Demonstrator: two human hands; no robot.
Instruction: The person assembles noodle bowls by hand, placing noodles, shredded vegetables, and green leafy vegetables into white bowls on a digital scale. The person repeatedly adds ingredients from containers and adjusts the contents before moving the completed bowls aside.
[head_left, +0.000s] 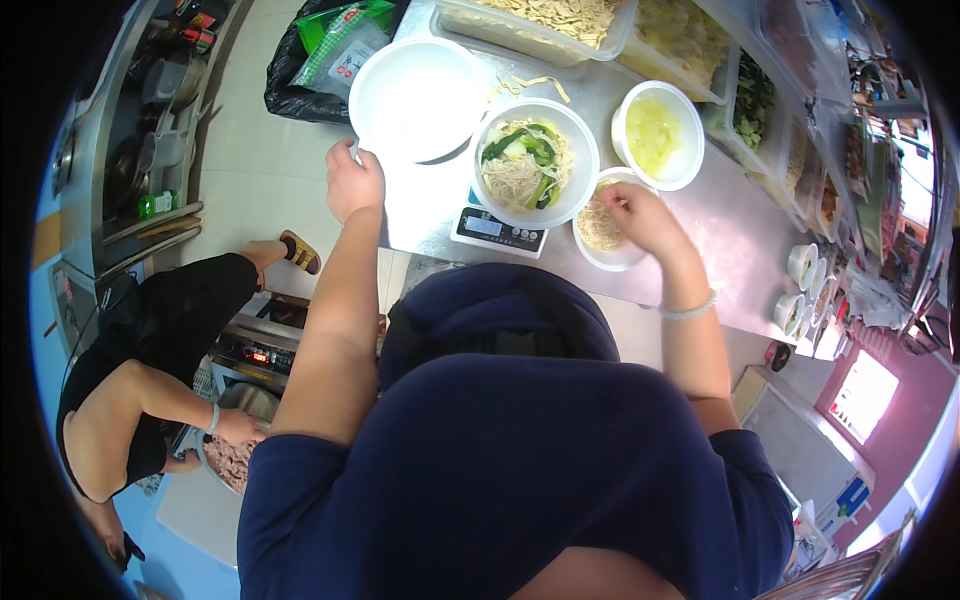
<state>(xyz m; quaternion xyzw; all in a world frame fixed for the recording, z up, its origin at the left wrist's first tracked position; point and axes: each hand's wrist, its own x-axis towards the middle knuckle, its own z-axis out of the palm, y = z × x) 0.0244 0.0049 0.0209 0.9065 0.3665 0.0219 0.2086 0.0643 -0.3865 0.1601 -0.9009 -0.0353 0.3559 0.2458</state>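
My left hand (354, 178) is at the lower left rim of a large white plastic bowl (418, 97), its fingers by the edge; whether they grip it is unclear. A plastic bowl of sprouts and leafy greens (537, 165) stands on a digital kitchen scale (498, 232) before me. My right hand (646, 215) is over a white bowl of bean sprouts (598, 223), fingertips bunched together; whether anything is between them cannot be seen. Behind it, to the right, stands a tub of pale green sliced vegetable (654, 133).
Bins of tofu strips (559, 24) and chopped greens (752, 101) line the steel table's (720, 247) far side. Small filled tubs (802, 267) stand at its right end. A black-lined bin (289, 97) is at the left. A co-worker (142, 390) reaches into a meat bowl (225, 459) at lower left.
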